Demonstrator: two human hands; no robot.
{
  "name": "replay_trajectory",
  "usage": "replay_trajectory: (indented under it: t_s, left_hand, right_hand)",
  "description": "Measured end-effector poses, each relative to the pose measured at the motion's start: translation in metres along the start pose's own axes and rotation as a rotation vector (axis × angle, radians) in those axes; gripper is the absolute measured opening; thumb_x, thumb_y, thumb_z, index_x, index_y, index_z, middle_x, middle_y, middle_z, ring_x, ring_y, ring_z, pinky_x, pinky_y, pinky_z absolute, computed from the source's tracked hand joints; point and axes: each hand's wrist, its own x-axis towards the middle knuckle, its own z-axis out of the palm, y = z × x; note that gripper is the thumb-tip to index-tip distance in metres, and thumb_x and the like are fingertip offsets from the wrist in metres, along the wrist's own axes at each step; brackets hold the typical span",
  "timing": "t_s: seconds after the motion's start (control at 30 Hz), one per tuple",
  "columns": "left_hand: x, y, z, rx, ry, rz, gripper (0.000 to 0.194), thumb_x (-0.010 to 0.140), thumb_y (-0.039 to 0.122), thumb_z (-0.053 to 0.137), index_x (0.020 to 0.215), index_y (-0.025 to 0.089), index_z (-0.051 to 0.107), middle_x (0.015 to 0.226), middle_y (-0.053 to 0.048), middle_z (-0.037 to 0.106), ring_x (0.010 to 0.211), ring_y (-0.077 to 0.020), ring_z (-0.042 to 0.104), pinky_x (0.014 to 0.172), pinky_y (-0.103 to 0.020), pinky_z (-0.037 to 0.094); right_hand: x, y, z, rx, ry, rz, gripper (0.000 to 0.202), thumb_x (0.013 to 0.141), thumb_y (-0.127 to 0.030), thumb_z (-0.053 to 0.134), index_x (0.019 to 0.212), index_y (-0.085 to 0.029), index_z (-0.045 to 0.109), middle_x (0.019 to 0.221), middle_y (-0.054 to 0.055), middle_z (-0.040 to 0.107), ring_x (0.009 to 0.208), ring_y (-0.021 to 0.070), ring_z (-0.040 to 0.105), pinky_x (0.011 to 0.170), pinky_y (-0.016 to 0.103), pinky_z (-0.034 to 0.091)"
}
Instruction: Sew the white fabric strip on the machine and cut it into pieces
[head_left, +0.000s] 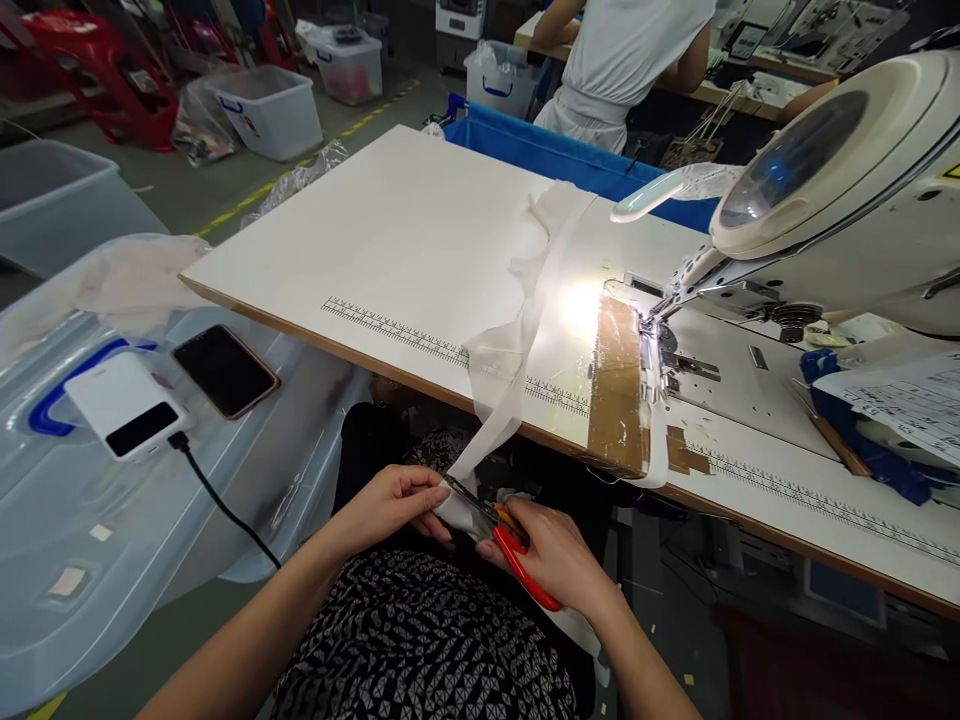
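My left hand (pixel 401 503) pinches a strip of thin white fabric (pixel 495 385) just beyond the table's front edge, above my lap. From there the strip runs up over the edge and lies loosely across the white tabletop (pixel 390 225). In my right hand (pixel 551 550) is a pair of scissors (pixel 525 572) with red handles; some orange shows by the fingers. The dark blades point left and lie against the fabric beside my left fingertips. Whether the blades are parted is too small to tell. More white fabric hangs below, partly hidden by my hands.
To the right stands a lit sewing machine (pixel 840 200), a white band (pixel 658 445) hanging from its front. At left, a plastic bin lid (pixel 217 490) bears a phone (pixel 226 370) and a white power bank (pixel 127 405) with a black cable. A person (pixel 630 60) sits beyond a blue cloth bin (pixel 502 140).
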Motion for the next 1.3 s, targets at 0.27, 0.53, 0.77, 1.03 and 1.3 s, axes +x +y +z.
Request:
replay_trajectory:
  t_s: [0.27,0.53,0.77,1.03,1.3]
  left_hand:
    - [-0.001,-0.006,-0.005,0.119,0.018,0.037,0.045,0.084,0.056,0.057,0.097,0.014,0.065,0.078,-0.008,0.072,0.069,-0.0206,0.070,0.064,-0.027,0.051]
    - [0.031,0.019,0.011,0.624,0.538,0.664,0.024,0.088,0.038,0.056,0.098,0.019,0.065,0.102,-0.008,0.064,0.100,-0.0233,0.055,0.089,-0.033,0.042]
    - [0.038,-0.028,-0.016,0.255,0.648,0.244,0.028,0.082,0.048,0.053,0.080,0.020,0.056,0.066,0.000,0.059,0.061,-0.0161,0.055,0.055,-0.024,0.040]
    - [-0.012,-0.037,0.003,0.008,0.059,0.045,0.039,0.083,0.050,0.055,0.104,0.018,0.061,0.086,-0.005,0.066,0.078,-0.0202,0.064,0.065,-0.027,0.051]
    - [-0.009,0.004,0.027,0.462,0.244,0.369,0.032,0.090,0.043,0.053,0.074,0.018,0.064,0.093,-0.006,0.057,0.075,-0.0147,0.053,0.061,-0.024,0.041]
  right_hand:
    - [0.003,0.001,0.006,0.106,0.029,-0.014,0.054,0.082,-0.065,0.053,0.061,-0.023,0.028,0.056,-0.005,0.040,0.051,0.0113,0.035,0.050,0.025,0.022]
    - [-0.035,0.005,0.023,0.377,0.054,0.052,0.045,0.086,-0.055,0.058,0.067,-0.024,0.032,0.065,-0.004,0.040,0.058,0.0128,0.035,0.054,0.024,0.029]
    - [-0.063,0.018,0.020,0.485,0.129,0.109,0.045,0.088,-0.057,0.054,0.066,-0.024,0.032,0.065,-0.004,0.039,0.057,0.0132,0.037,0.054,0.025,0.030]
    - [-0.059,0.025,0.023,0.532,0.104,0.114,0.046,0.088,-0.061,0.050,0.066,-0.023,0.036,0.063,-0.004,0.036,0.058,0.0130,0.037,0.053,0.025,0.030]
    - [-0.047,0.010,-0.001,0.431,-0.073,0.072,0.046,0.087,-0.061,0.055,0.069,-0.022,0.038,0.066,-0.005,0.040,0.060,0.0125,0.036,0.055,0.025,0.028]
